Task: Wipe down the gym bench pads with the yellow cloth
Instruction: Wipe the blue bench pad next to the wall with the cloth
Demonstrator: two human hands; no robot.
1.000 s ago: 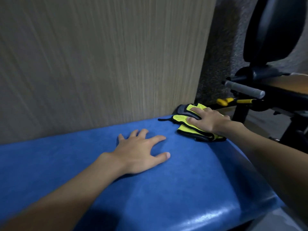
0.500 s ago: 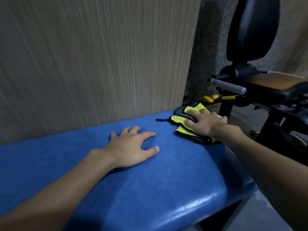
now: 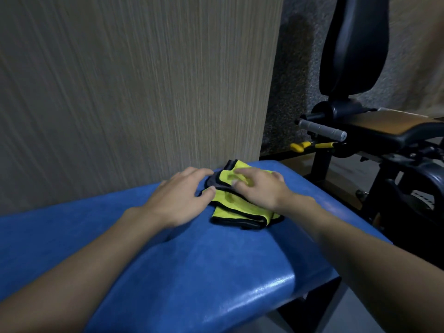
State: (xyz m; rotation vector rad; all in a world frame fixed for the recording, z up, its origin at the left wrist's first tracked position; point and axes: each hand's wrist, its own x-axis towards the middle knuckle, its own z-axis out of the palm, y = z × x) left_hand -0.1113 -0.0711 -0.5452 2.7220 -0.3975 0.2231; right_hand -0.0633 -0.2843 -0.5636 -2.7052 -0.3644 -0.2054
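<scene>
A folded yellow cloth [image 3: 230, 207] with dark edging lies on the blue bench pad [image 3: 192, 267], near the pad's far right end by the wall. My right hand [image 3: 259, 188] rests flat on top of the cloth with its fingers spread and slightly blurred. My left hand [image 3: 180, 198] lies on the pad just left of the cloth, and its fingertips touch the cloth's grey left edge. Both forearms reach in from the bottom corners.
A wood-grain wall panel [image 3: 134, 92] rises directly behind the pad. To the right stands a black gym machine with an upright black back pad [image 3: 353, 44], a grey handle [image 3: 322, 129], a yellow lever [image 3: 300, 146] and a brown seat pad [image 3: 394, 121].
My left hand slid right along the pad until it touched the cloth. My right hand stayed on the cloth, which shifted slightly toward me.
</scene>
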